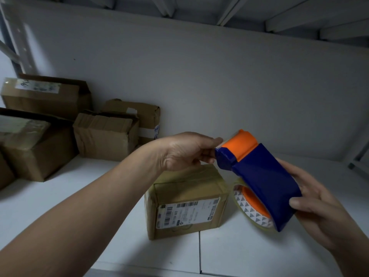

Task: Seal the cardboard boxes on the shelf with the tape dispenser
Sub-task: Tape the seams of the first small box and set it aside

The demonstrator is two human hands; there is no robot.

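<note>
On the shelf (pixel 60 206), the labelled cardboard box (pixel 187 200) sits under our hands. Left grip (pixel 187 150) pinches the tape dispenser (pixel 259 176) at its toothed nose; right grip (pixel 319 206) clasps its body. We judge the tape end is being freed. Next: anchor it across the box seam.

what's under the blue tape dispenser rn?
The tape dispenser is held in the air by the right hand. Beneath it: white shelf and, lower left, a labelled cardboard box. Its tape roll shows partly under the blue body; the rest of the roll is covered.
</note>
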